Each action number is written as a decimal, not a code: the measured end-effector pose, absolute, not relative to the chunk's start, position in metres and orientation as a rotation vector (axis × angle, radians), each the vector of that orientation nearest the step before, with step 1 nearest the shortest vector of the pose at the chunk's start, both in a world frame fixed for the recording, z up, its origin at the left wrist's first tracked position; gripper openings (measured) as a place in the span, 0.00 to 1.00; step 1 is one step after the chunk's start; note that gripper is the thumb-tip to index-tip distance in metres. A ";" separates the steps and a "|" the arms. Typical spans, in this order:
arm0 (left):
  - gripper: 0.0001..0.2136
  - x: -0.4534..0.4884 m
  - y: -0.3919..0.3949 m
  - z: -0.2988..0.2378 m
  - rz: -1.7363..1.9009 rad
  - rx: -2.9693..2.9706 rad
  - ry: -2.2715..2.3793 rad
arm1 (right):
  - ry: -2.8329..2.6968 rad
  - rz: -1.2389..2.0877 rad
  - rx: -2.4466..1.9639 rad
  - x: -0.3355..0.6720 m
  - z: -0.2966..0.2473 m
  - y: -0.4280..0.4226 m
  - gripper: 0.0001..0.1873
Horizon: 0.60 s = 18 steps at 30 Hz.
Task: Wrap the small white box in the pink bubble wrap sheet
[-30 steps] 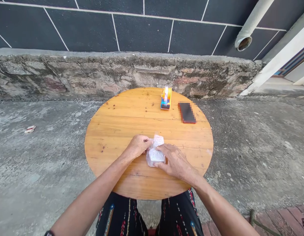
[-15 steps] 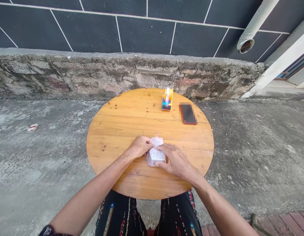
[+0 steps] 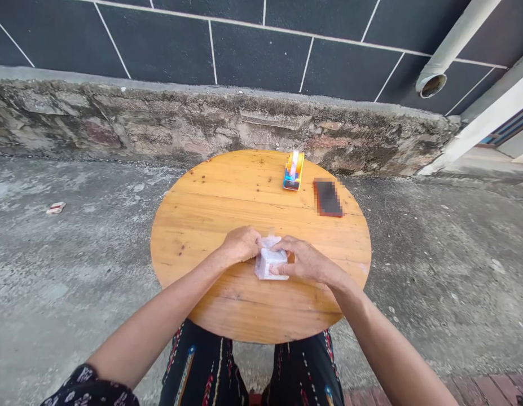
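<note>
A small box wrapped in clear bubble plastic (image 3: 268,263) rests on the round wooden table (image 3: 202,214), near its front. My left hand (image 3: 240,244) is closed, pinching the plastic at the box's left top edge. My right hand (image 3: 306,264) grips the box from the right, fingers curled over its top and thumb along its front side. The loose end of the wrap is folded down between my two hands.
A yellow and blue tape dispenser (image 3: 293,170) stands at the table's far side, with a dark phone (image 3: 328,198) to its right. A stone ledge and dark tiled wall rise behind. A white drain pipe (image 3: 451,42) hangs at the upper right. Concrete floor surrounds the table.
The upright flap of wrap has been folded down over the box. My right hand has curled tighter on the box and both hands have shifted slightly away from me.
</note>
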<state>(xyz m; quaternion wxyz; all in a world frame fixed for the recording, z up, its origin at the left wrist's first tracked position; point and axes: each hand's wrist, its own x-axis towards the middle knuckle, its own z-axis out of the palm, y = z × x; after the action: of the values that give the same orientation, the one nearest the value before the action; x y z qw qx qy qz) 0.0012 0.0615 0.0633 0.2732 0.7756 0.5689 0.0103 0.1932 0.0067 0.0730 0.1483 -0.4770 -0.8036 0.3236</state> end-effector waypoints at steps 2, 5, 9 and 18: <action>0.06 -0.001 0.062 0.063 0.033 2.091 1.535 | -2.289 1.039 -1.344 0.195 0.073 0.014 0.19; 0.06 -0.004 0.062 0.062 0.019 2.087 1.521 | -2.315 1.123 -1.281 0.198 0.074 0.025 0.17; 0.06 -0.010 0.065 0.059 0.015 2.131 1.460 | -2.335 1.193 -1.247 0.198 0.075 0.034 0.16; 0.09 -0.022 0.024 0.059 0.785 2.012 1.306 | -2.309 1.313 -1.169 0.199 0.072 0.042 0.16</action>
<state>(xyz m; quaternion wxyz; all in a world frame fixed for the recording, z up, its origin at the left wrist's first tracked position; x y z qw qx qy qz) -0.0217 0.0243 0.0595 0.3040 0.7594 0.4930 0.2963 0.1992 0.0418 0.0723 0.1196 -0.3998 -0.7900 0.4491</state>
